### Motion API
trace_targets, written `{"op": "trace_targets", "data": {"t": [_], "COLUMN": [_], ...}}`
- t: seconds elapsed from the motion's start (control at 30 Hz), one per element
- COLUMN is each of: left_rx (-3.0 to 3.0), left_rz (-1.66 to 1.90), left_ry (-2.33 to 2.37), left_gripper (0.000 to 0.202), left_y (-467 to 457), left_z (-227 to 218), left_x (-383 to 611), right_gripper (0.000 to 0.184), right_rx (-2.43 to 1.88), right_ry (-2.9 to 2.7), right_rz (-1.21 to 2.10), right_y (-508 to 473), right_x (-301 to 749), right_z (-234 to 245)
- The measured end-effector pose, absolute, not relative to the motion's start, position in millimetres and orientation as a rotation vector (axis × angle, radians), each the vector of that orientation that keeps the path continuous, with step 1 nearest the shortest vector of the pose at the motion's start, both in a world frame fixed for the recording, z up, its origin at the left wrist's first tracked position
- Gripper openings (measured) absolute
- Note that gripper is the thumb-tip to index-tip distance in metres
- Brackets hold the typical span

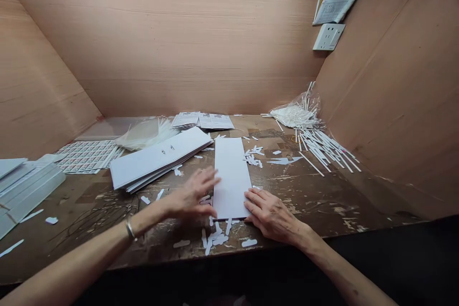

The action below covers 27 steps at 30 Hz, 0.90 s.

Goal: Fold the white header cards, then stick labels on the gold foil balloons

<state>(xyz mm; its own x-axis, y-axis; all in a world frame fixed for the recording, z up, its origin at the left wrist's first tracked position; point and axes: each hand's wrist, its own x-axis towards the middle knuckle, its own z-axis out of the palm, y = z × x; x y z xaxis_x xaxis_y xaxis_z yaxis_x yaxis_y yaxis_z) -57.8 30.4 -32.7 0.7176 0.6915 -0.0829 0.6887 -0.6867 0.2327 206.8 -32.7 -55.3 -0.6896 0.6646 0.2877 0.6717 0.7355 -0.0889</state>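
1 white card [232, 167] btwn L hand [199, 190] & R hand [269, 211]

Clock centred on the card, 12 = far side. Card lies flat on the worn brown table [287, 201], long side running approx 12 to 6.

L hand, at 8–9 o'clock: half open, fingers apart, thumb away from them, nothing in grip. Fingertips are over card's L edge; blurred, so can't tell if they touch. 1 metal bracelet [130, 229] on that wrist.

R hand, approx 4 o'clock: palm down, fingers loosely out & slightly bent, tips on card's lower R edge; not closed round anything.

Counts:
– 1 stack of similar white cards [161, 158] at 9–10, set aslant, 2 small dark marks on top; no. of cards can't be told
– 2 piles of printed leaflets [216, 121] at 11, side by side
– Printed label sheets [89, 154] at 9–10, beyond the stack; overlapping, no. unclear
– 1 clear bag w/ white sticks [299, 115] at 2; dozens of loose sticks [324, 149] spilling nr it, 2–3
– Paper scraps [216, 236], 20+, mostly at 6 & 1–2
– 1 socket plate [328, 37] up on the wall at 1–2, 1 booklet [333, 7] just above it
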Motion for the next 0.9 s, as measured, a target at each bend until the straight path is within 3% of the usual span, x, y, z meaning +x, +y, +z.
{"op": "trace_targets", "data": {"t": [0.2,0.43,0.8,0.9], "left_rx": [2.63,2.605,2.689,2.644], "left_rz": [0.134,0.107,0.128,0.179], "left_ry": [0.9,0.879,0.777,0.735], "left_gripper": [0.079,0.079,0.023,0.021], "left_y": [16,19,24,27], "left_z": [-54,-43,-26,-21], "left_x": [-35,-36,-28,-27], "right_gripper": [0.013,0.013,0.019,0.013], "right_rx": [-1.025,-0.942,-0.918,-0.937], "right_ry": [-2.68,-2.644,-2.653,-2.648], "right_rz": [-0.036,-0.086,-0.254,-0.305], "right_y": [-33,-26,-24,-23], "right_x": [205,206,204,199], "right_z": [-50,-39,-31,-28]}}
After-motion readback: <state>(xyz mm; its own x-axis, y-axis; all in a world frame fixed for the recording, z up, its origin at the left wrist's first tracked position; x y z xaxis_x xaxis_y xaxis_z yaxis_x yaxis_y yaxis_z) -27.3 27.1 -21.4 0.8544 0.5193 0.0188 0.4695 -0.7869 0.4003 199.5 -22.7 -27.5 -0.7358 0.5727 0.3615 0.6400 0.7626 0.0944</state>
